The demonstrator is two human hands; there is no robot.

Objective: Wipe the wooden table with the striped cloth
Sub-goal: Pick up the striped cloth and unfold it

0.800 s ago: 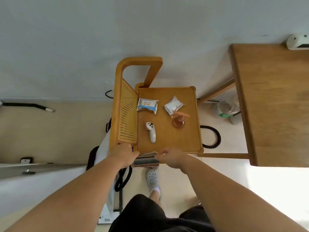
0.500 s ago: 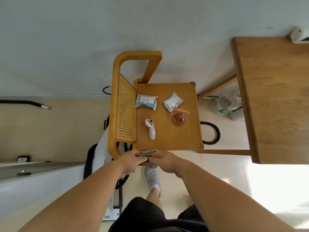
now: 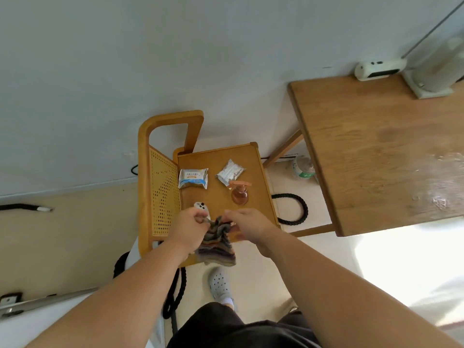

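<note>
The striped cloth hangs bunched between my two hands over the near edge of the small wooden side table. My left hand pinches its upper left corner. My right hand grips the upper right part. The cloth's lower half dangles below the table's front edge. A larger wooden table stands to the right, with wet-looking smears on its right part.
On the side table lie a blue-and-white wipes pack, a silver packet, an amber pump bottle and a white controller. A cane side panel rises at its left. Black rope and a shoe are on the floor.
Both hands have lifted the striped cloth up from below the side table's front edge, and it now hangs unfolded between them. The camera view has shifted left and down.
</note>
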